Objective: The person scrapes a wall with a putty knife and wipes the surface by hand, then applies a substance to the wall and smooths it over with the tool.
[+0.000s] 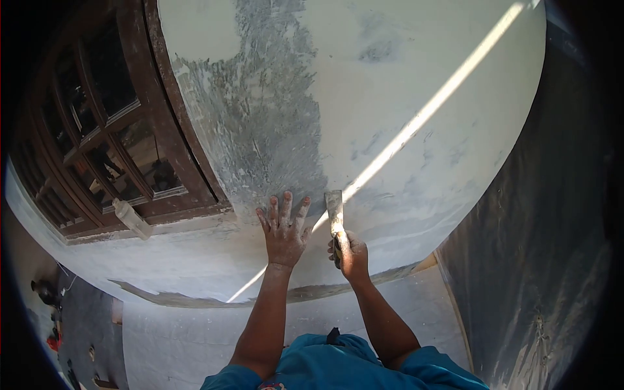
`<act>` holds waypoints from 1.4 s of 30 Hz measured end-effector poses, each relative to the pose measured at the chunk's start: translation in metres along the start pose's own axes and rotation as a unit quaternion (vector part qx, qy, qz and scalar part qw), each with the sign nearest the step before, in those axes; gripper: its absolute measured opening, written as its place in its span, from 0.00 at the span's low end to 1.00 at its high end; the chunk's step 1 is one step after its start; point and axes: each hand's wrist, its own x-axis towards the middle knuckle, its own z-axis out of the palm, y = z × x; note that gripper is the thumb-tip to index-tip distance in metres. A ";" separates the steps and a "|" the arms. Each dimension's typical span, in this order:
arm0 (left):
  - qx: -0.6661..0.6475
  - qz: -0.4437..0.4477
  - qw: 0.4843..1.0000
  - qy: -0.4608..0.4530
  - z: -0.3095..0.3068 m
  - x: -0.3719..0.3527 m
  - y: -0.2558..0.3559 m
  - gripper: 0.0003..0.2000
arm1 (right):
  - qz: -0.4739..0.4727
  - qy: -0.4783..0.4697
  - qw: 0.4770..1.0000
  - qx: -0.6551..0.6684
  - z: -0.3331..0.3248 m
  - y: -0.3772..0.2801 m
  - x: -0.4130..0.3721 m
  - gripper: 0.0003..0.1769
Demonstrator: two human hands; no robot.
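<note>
My left hand (284, 234) lies with fingers spread on the wall, at the lower end of a rough grey scraped patch (273, 117). White dust coats its fingers. In my right hand (351, 257) is a scraper (334, 211), gripped by its dark handle with the flat blade pointing up. The blade's tip overlaps the wall just right of the grey patch's lower corner. Around it the wall (422, 58) is pale and smooth, with scattered grey marks.
A brown wooden window (97, 130) with glass panes is on the left. On its sill stands a clear plastic bottle (132, 219), tilted. Dark sheeting (520, 247) hangs at right. A bright strip of light (429, 123) crosses the wall diagonally. Pale floor covering (188, 338) lies below.
</note>
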 end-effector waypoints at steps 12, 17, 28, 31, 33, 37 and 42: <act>-0.030 -0.024 0.999 -0.015 -0.008 0.001 0.005 0.43 | 0.035 0.017 0.997 -0.061 -0.006 0.001 -0.005 0.18; -0.025 -0.021 0.999 -0.007 -0.006 0.001 0.006 0.43 | 0.014 0.012 0.999 -0.046 0.007 -0.024 0.000 0.19; -0.028 -0.033 0.999 -0.011 -0.005 0.001 0.010 0.41 | -0.014 0.014 1.000 -0.024 0.013 -0.038 0.002 0.19; -0.029 -0.033 0.999 -0.010 -0.004 0.000 0.009 0.41 | -0.016 0.001 0.999 -0.035 0.012 -0.045 0.004 0.21; -0.029 -0.029 0.999 -0.009 -0.004 -0.001 0.008 0.41 | -0.062 -0.007 0.996 -0.065 -0.004 0.002 0.001 0.19; -0.026 -0.031 0.999 -0.011 -0.005 0.003 0.009 0.41 | -0.043 0.019 0.998 -0.048 0.004 -0.019 -0.002 0.18; -0.036 -0.038 0.998 -0.016 -0.005 0.002 0.010 0.42 | -0.017 0.016 0.999 -0.040 0.009 -0.046 0.005 0.20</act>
